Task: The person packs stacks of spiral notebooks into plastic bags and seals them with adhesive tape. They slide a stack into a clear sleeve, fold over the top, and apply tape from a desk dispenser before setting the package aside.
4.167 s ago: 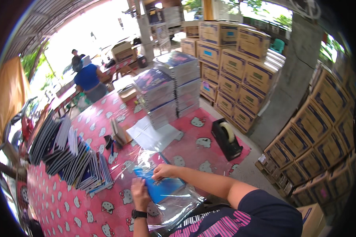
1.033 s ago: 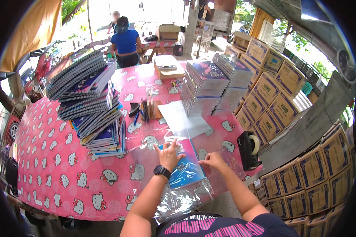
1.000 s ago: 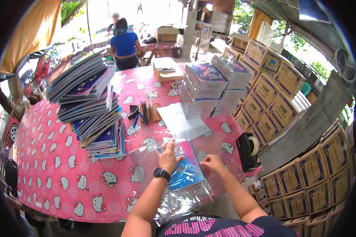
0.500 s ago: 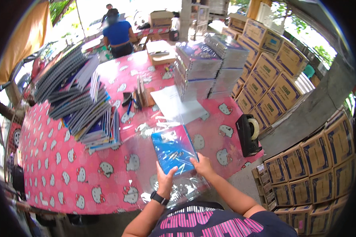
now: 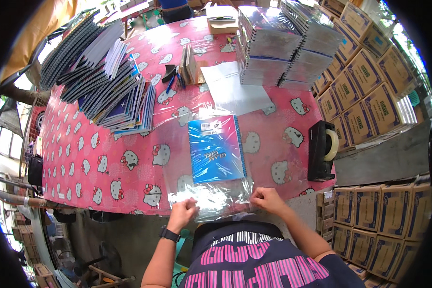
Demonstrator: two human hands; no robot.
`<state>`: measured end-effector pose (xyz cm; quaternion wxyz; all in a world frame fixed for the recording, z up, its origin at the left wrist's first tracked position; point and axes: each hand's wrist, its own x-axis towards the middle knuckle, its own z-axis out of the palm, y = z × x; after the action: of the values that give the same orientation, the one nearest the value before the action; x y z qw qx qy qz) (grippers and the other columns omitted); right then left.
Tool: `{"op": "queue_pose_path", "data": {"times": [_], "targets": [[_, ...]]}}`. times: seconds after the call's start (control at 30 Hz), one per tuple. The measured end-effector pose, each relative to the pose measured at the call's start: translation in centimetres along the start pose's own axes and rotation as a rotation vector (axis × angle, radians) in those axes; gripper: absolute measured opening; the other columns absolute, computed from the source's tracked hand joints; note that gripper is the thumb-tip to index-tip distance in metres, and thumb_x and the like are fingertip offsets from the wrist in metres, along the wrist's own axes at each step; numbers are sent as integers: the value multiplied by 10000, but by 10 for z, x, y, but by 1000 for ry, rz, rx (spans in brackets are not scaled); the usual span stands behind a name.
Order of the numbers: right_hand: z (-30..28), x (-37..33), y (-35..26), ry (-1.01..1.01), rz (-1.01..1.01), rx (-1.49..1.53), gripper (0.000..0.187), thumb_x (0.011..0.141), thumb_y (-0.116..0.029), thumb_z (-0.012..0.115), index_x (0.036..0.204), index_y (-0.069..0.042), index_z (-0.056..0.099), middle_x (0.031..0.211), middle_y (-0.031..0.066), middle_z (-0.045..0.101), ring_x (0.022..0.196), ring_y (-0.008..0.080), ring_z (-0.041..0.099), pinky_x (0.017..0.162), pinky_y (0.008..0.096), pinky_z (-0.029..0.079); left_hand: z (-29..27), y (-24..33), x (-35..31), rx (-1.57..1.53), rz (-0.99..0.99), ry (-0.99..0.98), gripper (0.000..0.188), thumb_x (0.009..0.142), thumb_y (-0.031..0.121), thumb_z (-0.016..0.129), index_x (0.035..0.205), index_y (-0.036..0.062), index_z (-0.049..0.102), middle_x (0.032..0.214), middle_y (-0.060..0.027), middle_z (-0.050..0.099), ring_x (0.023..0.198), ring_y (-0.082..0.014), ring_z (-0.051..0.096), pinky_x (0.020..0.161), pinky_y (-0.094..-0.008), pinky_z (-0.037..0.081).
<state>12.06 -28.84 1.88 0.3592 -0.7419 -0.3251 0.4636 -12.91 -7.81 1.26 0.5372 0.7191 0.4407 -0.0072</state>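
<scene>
Your left hand (image 5: 189, 212) and right hand (image 5: 270, 200) pinch clear plastic (image 5: 217, 198) (crinkled, shiny) along the near edge of the table (image 5: 140, 178), seemingly to hold it taut below the blue notebook (image 5: 216, 158).

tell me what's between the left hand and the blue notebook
Shiny, creased clear film lies between the left hand and the blue notebook, as the head view shows.
</scene>
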Motion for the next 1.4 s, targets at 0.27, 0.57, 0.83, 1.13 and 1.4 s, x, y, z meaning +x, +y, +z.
{"op": "queue_pose_path", "data": {"times": [0.27,0.57,0.83,1.13,1.4], "targets": [[-75,108,-49,343,-266,186,294,839,-252,640,987,2,622,820,60,650,692,120,587,606,288,469,-47,47,93,-215,390,245,312,855,229,647,1067,1,622,915,-59,658,815,-107,588,727,-255,477],[-54,253,-83,457,-309,333,445,797,-242,712,1112,35,566,915,119,651,827,131,603,713,262,480,-37,73,266,-427,459,22,631,761,348,739,1259,36,509,1042,-102,629,969,-183,592,844,-301,468],[-55,250,-86,267,-205,444,282,788,-139,720,1000,16,618,844,51,655,736,101,596,699,230,471,-34,98,260,-84,484,123,594,750,412,729,1211,71,573,1052,-121,656,1007,-263,606,887,-349,457],[-76,279,-70,477,-132,602,181,857,-161,625,899,14,641,765,94,672,667,93,584,618,229,456,-57,125,282,-531,329,98,385,876,319,618,1124,26,582,974,-36,634,836,-112,575,710,-257,445],[-72,282,-104,420,-188,202,233,802,-218,687,804,14,660,711,48,661,614,93,577,576,241,446,-54,158,291,-311,589,-126,380,823,325,695,1031,25,589,922,-34,630,838,-99,569,748,-247,460]]}}
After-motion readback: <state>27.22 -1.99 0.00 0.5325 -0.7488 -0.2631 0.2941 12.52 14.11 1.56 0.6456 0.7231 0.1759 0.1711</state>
